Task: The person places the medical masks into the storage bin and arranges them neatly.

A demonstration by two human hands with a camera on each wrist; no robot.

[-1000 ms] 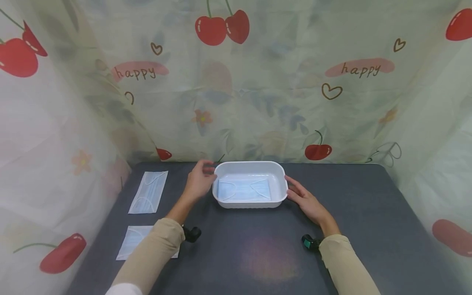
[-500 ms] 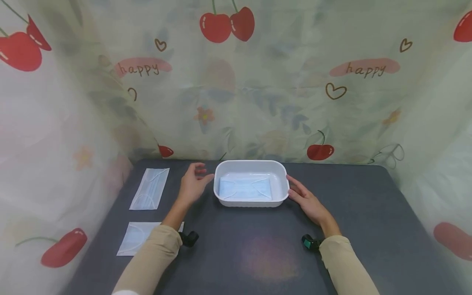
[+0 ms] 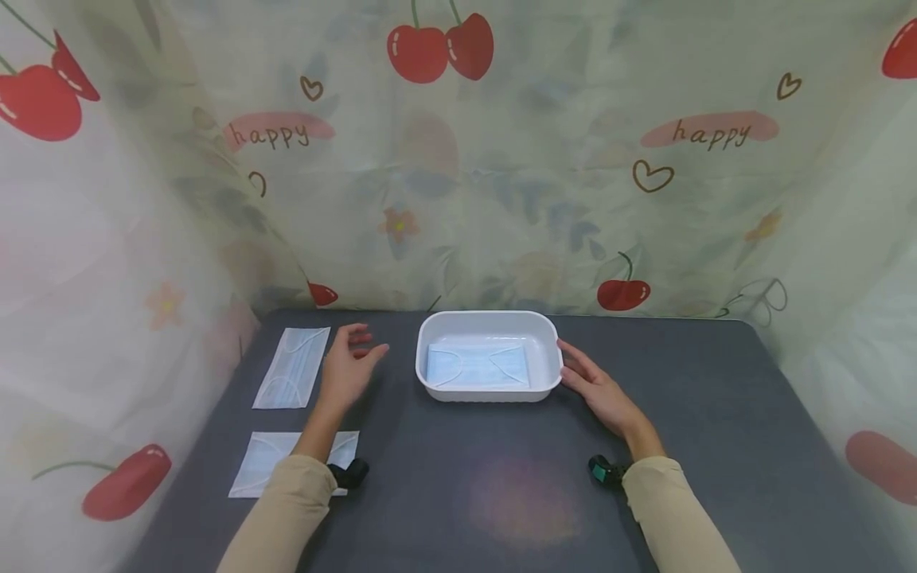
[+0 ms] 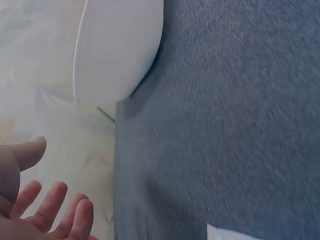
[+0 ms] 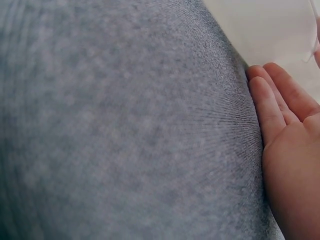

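Head cam shows a white tray (image 3: 489,326) sitting mid-table with a blue mask (image 3: 478,368) lying flat inside it. Right hand (image 3: 598,391) rests on the grey table (image 3: 645,493) with relaxed fingers right up against the tray's right side, not gripping anything. Left hand (image 3: 347,368) hovers loose and empty between the tray and a second mask (image 3: 292,368) on the left; a third mask (image 3: 272,463) lies nearer, partly under the sleeve

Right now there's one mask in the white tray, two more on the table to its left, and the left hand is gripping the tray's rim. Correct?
Not quite. The head view shows the left hand open and apart from the white tray, nearer the two masks. One mask does lie in the tray.
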